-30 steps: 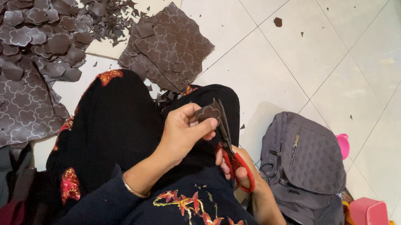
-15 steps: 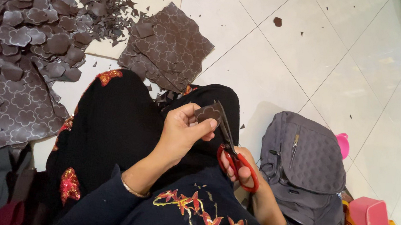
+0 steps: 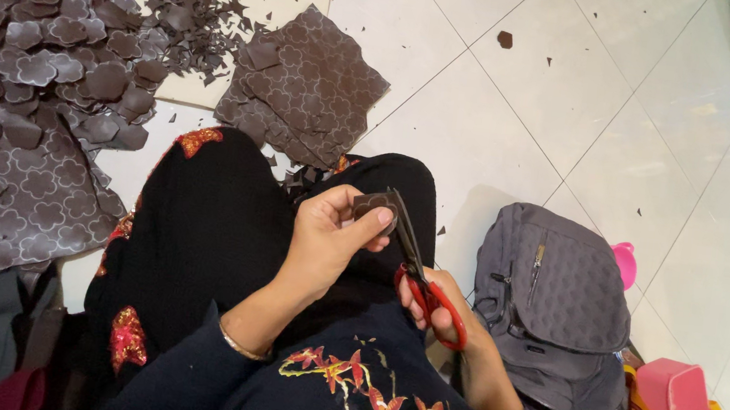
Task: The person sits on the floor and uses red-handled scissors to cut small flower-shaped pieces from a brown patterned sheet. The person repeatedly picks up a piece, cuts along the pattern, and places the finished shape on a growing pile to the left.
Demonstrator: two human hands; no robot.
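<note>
My left hand (image 3: 330, 233) pinches a small brown fabric piece (image 3: 374, 207) above my lap; my right hand (image 3: 441, 301) grips red-handled scissors (image 3: 417, 270), blades at its edge, bare tile floor (image 3: 519, 140) beyond.

Browns, Blacks and a Flash of Red

I see dark brown fabric everywhere: the small piece (image 3: 374, 206) pinched in my left hand (image 3: 329, 238), the cut shapes (image 3: 45, 40) heaped left of my knee, and the square stack (image 3: 305, 88) beyond it, all embossed with a clover-like outline pattern. My scissors (image 3: 425, 281) have red handles and dark blades. My black skirt (image 3: 215, 234) carries red-and-gold motifs; my navy sleeve (image 3: 342, 404) shows red flowers. Right of the scissors sits a grey backpack (image 3: 556, 300) with dotted texture. Floor tiles (image 3: 559, 108) are off-white.
</note>
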